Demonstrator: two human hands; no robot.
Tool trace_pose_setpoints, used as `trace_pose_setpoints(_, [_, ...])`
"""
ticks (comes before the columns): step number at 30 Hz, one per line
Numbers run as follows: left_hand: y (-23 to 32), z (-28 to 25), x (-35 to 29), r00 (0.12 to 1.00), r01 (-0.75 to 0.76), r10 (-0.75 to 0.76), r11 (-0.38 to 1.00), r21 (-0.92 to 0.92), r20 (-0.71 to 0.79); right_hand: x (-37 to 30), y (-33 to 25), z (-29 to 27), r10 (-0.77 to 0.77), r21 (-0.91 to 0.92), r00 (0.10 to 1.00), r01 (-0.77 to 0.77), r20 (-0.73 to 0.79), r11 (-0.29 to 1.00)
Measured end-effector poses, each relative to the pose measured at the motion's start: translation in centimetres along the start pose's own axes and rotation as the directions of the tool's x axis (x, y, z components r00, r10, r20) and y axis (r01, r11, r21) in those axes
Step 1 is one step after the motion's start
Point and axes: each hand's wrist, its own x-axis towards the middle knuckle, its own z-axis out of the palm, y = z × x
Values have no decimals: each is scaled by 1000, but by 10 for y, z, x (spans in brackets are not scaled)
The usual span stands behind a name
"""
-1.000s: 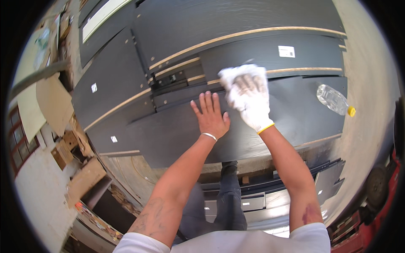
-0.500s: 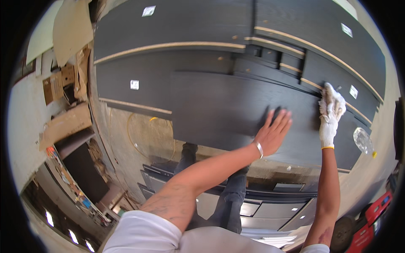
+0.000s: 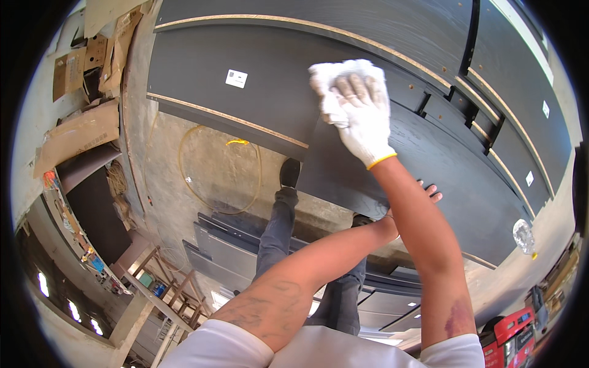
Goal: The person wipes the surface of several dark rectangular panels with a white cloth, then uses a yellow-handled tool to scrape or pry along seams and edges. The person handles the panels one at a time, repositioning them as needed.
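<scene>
My right hand, in a white knit glove with a yellow cuff edge, presses a crumpled white cloth against the dark panels, close to the far left corner of the top black panel. Bare and mostly hidden behind my right forearm, my left hand rests on that same panel near its front edge. Its visible fingertips are spread flat. A longer black panel with a white label lies under and to the left of the top one.
More black panels with raw board edges lie farther back. A yellowish hose loops on the floor at left, beside cardboard. A clear plastic bottle lies at right, a red machine below it. Stacked panels stand near my legs.
My right hand has swept the cloth from the far right across to the left. The left hand still lies on the panel, now behind the right forearm. The view has shifted.
</scene>
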Motion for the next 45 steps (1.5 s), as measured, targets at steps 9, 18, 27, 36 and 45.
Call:
trace_pose_setpoints(9, [2, -6, 2, 989, -145, 124, 940, 309, 86, -9, -51, -24, -491, 468, 805, 310, 333, 827])
trace_pose_setpoints(18, [1, -1, -1, 982, -129, 113, 987, 96, 153, 20, -67, -42, -286, 292, 830, 157, 479, 944])
trace_pose_setpoints(27, [5, -5, 5, 991, -21, 6, 993, 119, 132, -28, -30, 0, -243, 281, 953, 187, 180, 941])
trace_pose_setpoints(36, [6, -22, 14, 967, 49, -53, 999, 23, 249, -14, -46, -47, -236, 268, 958, 187, 163, 945])
trace_pose_setpoints(45, [5, -29, -2, 985, -134, 104, 961, 241, 136, -86, -71, -6, -546, 708, 776, 191, 316, 680])
